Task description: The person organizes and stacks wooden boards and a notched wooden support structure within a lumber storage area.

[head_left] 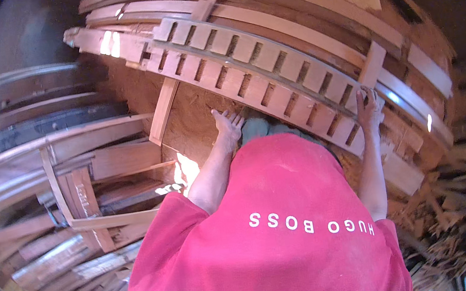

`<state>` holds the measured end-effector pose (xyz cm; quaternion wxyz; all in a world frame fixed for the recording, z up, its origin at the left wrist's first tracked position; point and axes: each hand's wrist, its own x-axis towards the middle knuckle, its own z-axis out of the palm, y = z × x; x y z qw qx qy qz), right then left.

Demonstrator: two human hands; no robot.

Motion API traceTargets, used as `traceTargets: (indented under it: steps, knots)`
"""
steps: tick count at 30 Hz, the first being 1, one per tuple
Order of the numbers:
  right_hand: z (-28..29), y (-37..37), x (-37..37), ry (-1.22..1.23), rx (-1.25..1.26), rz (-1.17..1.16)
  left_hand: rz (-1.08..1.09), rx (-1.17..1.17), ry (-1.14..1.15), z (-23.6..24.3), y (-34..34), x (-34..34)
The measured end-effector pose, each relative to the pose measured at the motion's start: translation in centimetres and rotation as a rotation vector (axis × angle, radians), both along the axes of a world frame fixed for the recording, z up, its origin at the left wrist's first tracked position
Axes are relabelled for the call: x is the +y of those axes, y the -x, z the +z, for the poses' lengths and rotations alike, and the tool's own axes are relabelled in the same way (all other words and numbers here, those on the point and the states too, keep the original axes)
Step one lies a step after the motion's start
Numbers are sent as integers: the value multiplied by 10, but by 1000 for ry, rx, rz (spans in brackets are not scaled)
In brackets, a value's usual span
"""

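Two long wooden boards lie side by side, crossing the view from upper left to lower right. The far slotted board (247, 48) and the near slotted board (229, 79) each carry a row of several rectangular slots. My right hand (369, 107) is at their right end, its fingers bent round the far board's edge. Near the middle of the near board, on its closer side, my left hand (229, 125) is held with fingers spread and nothing in it. Under the boards' left part, a wooden crosspiece (164, 110) sticks out toward me.
Long planks (287, 19) lie beyond the slotted boards, and a short wood block (372, 63) rests near their right end. Stacked timber (68, 162) fills the left side. Wood scraps (451, 216) are heaped at lower right. Brown dusty ground (195, 112) shows beside my left hand.
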<state>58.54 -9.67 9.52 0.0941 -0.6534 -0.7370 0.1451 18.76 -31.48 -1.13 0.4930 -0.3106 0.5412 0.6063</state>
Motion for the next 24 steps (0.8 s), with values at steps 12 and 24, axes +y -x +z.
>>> traceTargets:
  steps: [12,24]
  knots:
    - [-57,191,206,611,692,-7,300,143,80,-83,23,-161]
    - [-112,212,132,658,-110,555,694,-20,-290,-96,-14,83]
